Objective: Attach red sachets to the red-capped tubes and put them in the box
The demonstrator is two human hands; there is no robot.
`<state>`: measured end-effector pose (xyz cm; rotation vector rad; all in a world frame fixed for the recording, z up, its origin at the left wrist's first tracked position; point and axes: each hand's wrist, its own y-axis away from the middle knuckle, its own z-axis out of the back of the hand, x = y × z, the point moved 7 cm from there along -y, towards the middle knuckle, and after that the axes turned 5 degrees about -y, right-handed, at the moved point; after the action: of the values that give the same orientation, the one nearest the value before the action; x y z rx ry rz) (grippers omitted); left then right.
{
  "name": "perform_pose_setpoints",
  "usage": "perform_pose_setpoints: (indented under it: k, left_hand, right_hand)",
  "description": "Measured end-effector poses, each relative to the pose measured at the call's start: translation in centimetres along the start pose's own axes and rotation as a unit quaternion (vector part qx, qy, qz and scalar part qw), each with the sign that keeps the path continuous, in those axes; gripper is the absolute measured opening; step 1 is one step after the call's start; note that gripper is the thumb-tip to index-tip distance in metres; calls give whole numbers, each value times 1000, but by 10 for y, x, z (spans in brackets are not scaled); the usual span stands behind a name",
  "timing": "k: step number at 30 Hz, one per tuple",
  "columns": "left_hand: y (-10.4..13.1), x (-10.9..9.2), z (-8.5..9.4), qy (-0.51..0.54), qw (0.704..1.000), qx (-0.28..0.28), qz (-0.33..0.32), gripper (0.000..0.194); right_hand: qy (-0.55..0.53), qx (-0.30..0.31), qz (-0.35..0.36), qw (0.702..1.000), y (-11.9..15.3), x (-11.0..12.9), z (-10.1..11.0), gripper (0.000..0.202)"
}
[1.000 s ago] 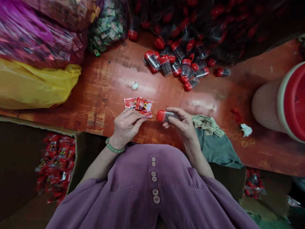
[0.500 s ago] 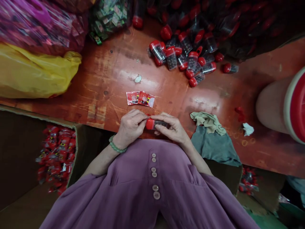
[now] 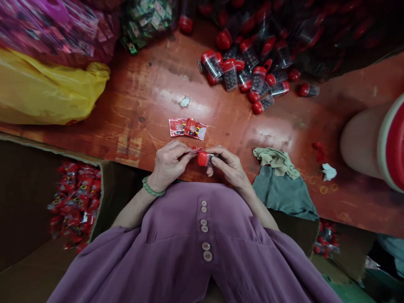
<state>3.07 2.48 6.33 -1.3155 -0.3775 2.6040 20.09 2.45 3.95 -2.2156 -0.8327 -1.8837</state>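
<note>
My right hand [image 3: 229, 165] grips a small clear tube with a red cap [image 3: 204, 158], held sideways with the cap pointing left. My left hand [image 3: 169, 162] pinches a small red packet [image 3: 196, 149] right at the cap end of the tube. Both hands meet at the near edge of the red-brown table [image 3: 151, 109]. Two flat red sachets [image 3: 187, 127] lie on the table just beyond my fingers. A green bead bracelet sits on my left wrist.
A pile of red-capped tubes [image 3: 249, 73] lies at the far middle. Yellow bag [image 3: 47, 90] and pink bags at far left, a large red-lidded jar [image 3: 378, 143] at right, cloths [image 3: 280, 181] beside my right hand. A cardboard box with red packets [image 3: 75, 202] sits below left.
My right hand has brought the tube leftward and nearer, so it now meets my left hand. The left hand left the sachets on the table and holds one small packet at the cap.
</note>
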Motion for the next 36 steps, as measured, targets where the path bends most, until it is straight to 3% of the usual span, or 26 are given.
perform_pose_setpoints:
  k: [8,12,21,24,27,31,36]
  left_hand:
    - [-1,-1,0,28,1000,0,14,5]
    - [3,-7,-5,9,1000,21,-4,11]
    - [12,-9,-15,-33,998,33,-39,18]
    - [10,-5,-14,-17,999,26,-28,15]
    - [6,-3,-6,1,1000,-6,-24,7]
    - [2,-7,4,6,997,-36,-70,6]
    - [4,-13,3,-22,990,-27,-137,10]
  right_hand:
    - [38,6,35,999,5,5,3,32]
    - [96,38,46,994,7,6,-5,34]
    - [299,72,137,942,8,19,-22,33]
    - [222,80,89,968,7,10,-20,31]
    - [26,53,-17,998,6,-6,-11,30]
    - [-160,-53,-89,982,5,-12,7,28]
    - [-167,-84,-137,973,2,-6,10,30]
